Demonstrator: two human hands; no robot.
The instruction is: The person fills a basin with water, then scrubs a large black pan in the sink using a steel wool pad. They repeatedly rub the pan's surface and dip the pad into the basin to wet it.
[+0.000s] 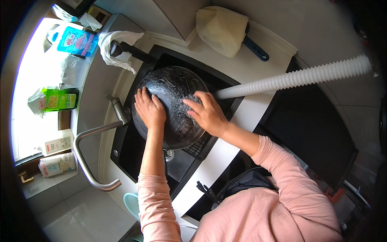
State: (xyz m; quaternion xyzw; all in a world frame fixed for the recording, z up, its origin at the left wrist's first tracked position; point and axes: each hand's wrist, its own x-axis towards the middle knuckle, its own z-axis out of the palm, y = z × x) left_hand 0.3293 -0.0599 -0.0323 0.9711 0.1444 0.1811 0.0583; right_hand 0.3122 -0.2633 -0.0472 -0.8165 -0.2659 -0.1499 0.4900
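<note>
A large dark round pan or wok [178,81] lies over the black sink [178,165], its rounded surface up and streaked with whitish suds. My left hand [150,107] rests flat on its left part with the fingers together. On the right part is my right hand [208,113], its fingers bent and spread over the suds; a pale scouring pad may lie under the fingertips, but blur keeps me from telling whether it is held. Below the pan, a sink drain [169,155] and part of a black wire rack [196,148] show.
A metal faucet [90,178] curves left of the sink. A ribbed white hose [293,79] reaches into the sink's right side. Bottles, including a green one [62,99], line the windowsill. A cloth-covered pan with a dark handle [255,48] is behind; a mint bowl [131,204] stands near my left sleeve.
</note>
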